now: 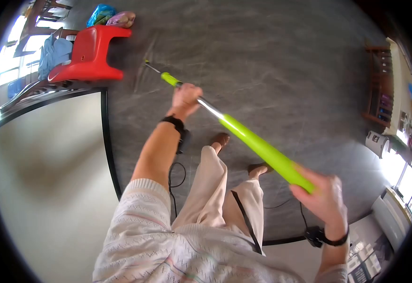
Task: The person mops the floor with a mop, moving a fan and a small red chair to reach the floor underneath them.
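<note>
A long-handled mop [262, 146] with a lime-green and silver pole runs diagonally across the view. My left hand [186, 100] is closed around the pole partway down, just above its lower green sleeve. At the upper end, my right hand [323, 194] wraps round the thick green grip. The far end of the pole reaches the dark grey floor [272, 61] near the red chair, where a thin, blurred head blends into the floor. Both wrists wear black bands with small devices attached.
A red plastic chair [90, 54] stands at upper left, with blue cloth [55, 52] beside it and bags [121, 19] behind. A large white panel with a black frame [104, 113] fills the left. At right are wooden chairs [379, 85] and a white bin [377, 143]. Cables trail near my legs.
</note>
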Action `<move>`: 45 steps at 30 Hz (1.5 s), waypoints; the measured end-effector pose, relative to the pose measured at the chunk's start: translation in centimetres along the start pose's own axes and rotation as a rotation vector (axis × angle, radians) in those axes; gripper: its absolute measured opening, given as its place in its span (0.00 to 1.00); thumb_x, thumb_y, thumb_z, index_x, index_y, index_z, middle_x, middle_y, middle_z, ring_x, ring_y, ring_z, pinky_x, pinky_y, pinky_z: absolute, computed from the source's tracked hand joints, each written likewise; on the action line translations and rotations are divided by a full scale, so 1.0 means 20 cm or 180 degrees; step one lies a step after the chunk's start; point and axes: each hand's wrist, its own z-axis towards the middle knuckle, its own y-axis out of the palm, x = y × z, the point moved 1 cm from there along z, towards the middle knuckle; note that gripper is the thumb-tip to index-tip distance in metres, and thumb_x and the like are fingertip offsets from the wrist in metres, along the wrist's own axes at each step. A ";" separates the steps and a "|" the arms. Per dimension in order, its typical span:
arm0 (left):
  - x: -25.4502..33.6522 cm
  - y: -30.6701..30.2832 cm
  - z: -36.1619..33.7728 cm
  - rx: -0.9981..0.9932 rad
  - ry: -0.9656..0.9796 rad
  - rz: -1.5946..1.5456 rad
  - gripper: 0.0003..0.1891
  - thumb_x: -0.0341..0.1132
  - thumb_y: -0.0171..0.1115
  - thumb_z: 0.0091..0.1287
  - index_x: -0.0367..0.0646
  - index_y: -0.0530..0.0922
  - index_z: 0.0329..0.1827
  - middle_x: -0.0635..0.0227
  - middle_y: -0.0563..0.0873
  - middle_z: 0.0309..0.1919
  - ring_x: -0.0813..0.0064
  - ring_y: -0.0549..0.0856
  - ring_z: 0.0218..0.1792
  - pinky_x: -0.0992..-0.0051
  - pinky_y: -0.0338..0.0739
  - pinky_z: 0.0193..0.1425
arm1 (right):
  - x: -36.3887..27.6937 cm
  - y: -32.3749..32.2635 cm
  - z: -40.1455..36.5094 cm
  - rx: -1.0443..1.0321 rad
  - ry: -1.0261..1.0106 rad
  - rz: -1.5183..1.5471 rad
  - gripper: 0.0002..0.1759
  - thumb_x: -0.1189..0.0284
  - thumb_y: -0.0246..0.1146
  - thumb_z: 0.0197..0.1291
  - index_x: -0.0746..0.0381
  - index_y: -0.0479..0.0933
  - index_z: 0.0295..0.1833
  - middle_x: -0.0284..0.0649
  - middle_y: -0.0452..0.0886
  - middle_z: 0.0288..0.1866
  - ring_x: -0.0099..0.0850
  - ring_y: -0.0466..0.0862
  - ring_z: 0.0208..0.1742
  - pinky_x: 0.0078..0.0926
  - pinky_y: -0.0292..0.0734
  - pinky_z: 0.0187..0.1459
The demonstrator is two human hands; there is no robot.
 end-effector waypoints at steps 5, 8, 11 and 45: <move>-0.45 -0.08 -0.13 -0.0265 -0.0882 -0.0033 0.12 0.34 0.69 0.48 0.57 0.81 0.37 0.74 0.78 0.50 0.67 0.68 0.64 0.60 0.69 0.57 | -0.09 0.19 0.23 -0.0192 -0.0782 0.0039 0.24 0.67 0.66 0.49 0.53 0.76 0.55 0.43 0.79 0.20 0.40 0.81 0.21 0.33 0.75 0.25; -0.40 -0.02 -0.15 -0.0229 -0.0925 0.0124 0.15 0.33 0.70 0.46 0.58 0.80 0.38 0.73 0.77 0.51 0.68 0.65 0.66 0.59 0.70 0.56 | -0.02 0.22 0.18 -0.0476 -0.0615 0.0178 0.25 0.67 0.66 0.49 0.53 0.76 0.56 0.42 0.79 0.21 0.42 0.80 0.22 0.35 0.75 0.26; -0.08 0.06 -0.16 -0.0509 -0.0740 0.0058 0.14 0.31 0.68 0.48 0.56 0.81 0.39 0.68 0.77 0.51 0.64 0.70 0.60 0.61 0.73 0.52 | 0.15 0.11 0.05 -0.0365 -0.0317 0.0022 0.24 0.69 0.67 0.48 0.53 0.77 0.54 0.42 0.80 0.23 0.42 0.81 0.23 0.36 0.76 0.27; 0.87 0.40 -0.09 0.2356 -0.1807 -0.2324 0.07 0.29 0.59 0.52 0.52 0.78 0.33 0.67 0.78 0.34 0.61 0.76 0.49 0.64 0.71 0.41 | 0.05 -0.65 0.14 -0.0031 -0.1491 -0.2561 0.24 0.69 0.70 0.31 0.53 0.81 0.42 0.38 0.69 0.26 0.38 0.71 0.30 0.37 0.62 0.37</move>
